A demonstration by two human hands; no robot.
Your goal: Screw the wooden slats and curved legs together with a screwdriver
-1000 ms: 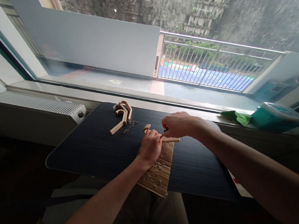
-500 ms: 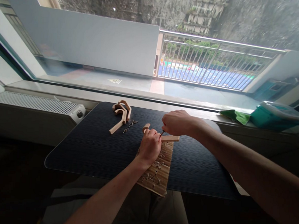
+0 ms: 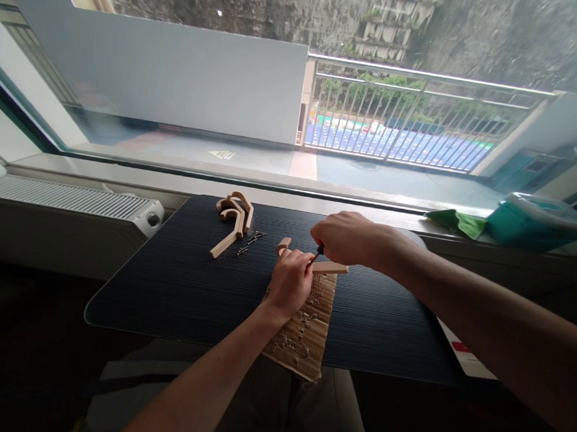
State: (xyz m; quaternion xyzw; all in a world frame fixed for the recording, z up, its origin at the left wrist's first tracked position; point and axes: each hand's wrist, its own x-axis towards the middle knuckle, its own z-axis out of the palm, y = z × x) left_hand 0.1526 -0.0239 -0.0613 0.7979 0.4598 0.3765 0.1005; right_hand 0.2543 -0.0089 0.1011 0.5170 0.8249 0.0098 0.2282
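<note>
My left hand [image 3: 291,281] is closed around a pale wooden hook-shaped piece [image 3: 331,268], pressing it down over a sheet of corrugated cardboard [image 3: 305,341]. The curved tip shows beyond my fingers, and the straight end sticks out to the right. My right hand [image 3: 343,237] grips a screwdriver [image 3: 319,250] with a dark handle. Its thin shaft slants down to the wood beside my left fingers, where the tip is hidden. Farther left lie several similar wooden hooks [image 3: 228,241] in a cluster, with a small row of screws [image 3: 250,242] near them.
Crumbs are scattered over the cardboard on the dark table [image 3: 167,287]. A white radiator [image 3: 69,199] stands at left. On the sill at right are a green cloth [image 3: 457,222] and a teal bin [image 3: 527,224]. A pale flat object [image 3: 468,354] lies by the table's right edge.
My right hand has turned slightly, and more of the screwdriver's dark handle now shows. My left hand keeps its hold on the wooden piece. The view has shifted a little.
</note>
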